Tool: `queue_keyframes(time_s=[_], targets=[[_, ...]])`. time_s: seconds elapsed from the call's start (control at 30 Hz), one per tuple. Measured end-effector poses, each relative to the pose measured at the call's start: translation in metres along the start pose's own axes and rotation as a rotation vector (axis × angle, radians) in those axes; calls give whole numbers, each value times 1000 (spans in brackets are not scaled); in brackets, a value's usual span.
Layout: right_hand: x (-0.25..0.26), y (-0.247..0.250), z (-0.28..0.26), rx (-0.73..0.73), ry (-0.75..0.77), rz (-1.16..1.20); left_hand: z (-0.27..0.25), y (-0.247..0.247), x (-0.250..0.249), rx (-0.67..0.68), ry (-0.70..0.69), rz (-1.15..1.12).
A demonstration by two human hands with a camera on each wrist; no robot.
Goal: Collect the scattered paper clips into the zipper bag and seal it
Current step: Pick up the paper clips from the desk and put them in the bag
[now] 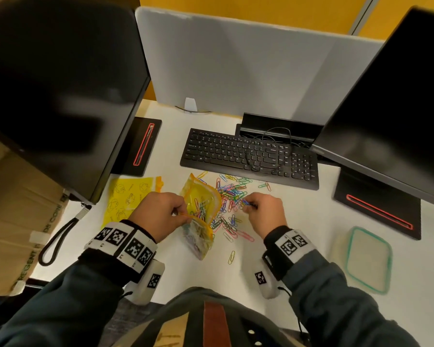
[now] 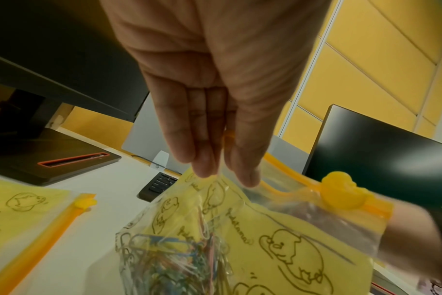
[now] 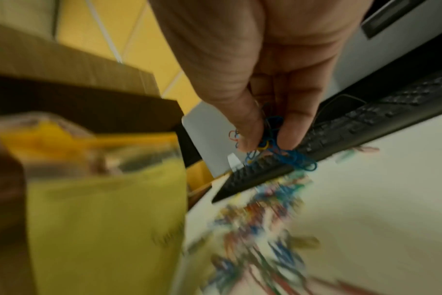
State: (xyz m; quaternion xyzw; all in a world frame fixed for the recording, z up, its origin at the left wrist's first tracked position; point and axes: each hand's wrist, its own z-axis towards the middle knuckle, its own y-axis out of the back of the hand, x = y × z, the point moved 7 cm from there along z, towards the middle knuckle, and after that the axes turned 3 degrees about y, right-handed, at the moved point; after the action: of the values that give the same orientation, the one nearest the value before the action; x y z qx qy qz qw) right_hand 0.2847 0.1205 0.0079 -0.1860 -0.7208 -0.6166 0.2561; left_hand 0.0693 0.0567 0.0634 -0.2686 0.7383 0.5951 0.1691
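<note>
Desk [image 1: 298,221], near edge: bare white strip. Left hand [image 1: 158,214]: fingers [image 2: 202,159] pinching zipper bag [image 1: 201,211] rim, mouth open, clips inside. Right hand [image 1: 263,211]: fingers closed on several clips, just right of the mouth. Paper clips [image 1: 232,196]: scattered between bag and keyboard [image 1: 251,156], which bounds the far side.

The person's left hand [image 1: 158,213] was held low in front of the body, knuckles up, its fingers [image 2: 187,127] lying straight and close together and closing against the thumb in a pinch on the zipper bag [image 1: 200,216]. The right hand [image 1: 263,211] hung to its right, fingers curled down, thumb and fingertips [image 3: 290,127] gripping a small bunch of paper clips [image 3: 278,151]. Both wrists wore marker bands over dark sleeves.
</note>
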Motion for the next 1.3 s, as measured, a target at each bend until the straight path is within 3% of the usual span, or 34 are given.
queue_keyframes(time_s=[0.1,0.23,0.4,0.5,0.57,0.6,0.7,0.77,0.83,0.97,1.03,1.13,1.23,1.3], targets=[[23,30,-5,-77,-14,303,2,-1,-6,11,-35,24],[65,36,-4,22,28,521,5,-4,-15,18,-82,47],[80,13,-1,179,50,357,4,-2,-21,1,-101,68],[63,25,1,35,50,370,3,4,-14,-19,-69,39],[42,26,-2,6,45,241,1,8,-6,-27,-31,24],[30,18,-6,76,31,119,0,9,-3,-30,-15,24],[-7,-24,-35,482,-33,-262,-3,12,5,-36,20,18],[-24,-48,-53,654,-85,-371,-4,13,7,-43,30,8],[-28,-62,-55,654,-97,-362,-5,13,8,-42,32,-6],[-22,-70,-36,497,-71,-289,-6,10,6,-32,32,2],[-12,-66,-27,426,30,-298,-7,11,7,-32,40,4],[16,-69,-28,383,348,-337,-8,15,12,-49,62,5],[37,-99,-56,540,673,-406,-8,18,16,-61,67,11],[27,-120,-72,676,715,-548,-9,19,17,-63,72,8]])
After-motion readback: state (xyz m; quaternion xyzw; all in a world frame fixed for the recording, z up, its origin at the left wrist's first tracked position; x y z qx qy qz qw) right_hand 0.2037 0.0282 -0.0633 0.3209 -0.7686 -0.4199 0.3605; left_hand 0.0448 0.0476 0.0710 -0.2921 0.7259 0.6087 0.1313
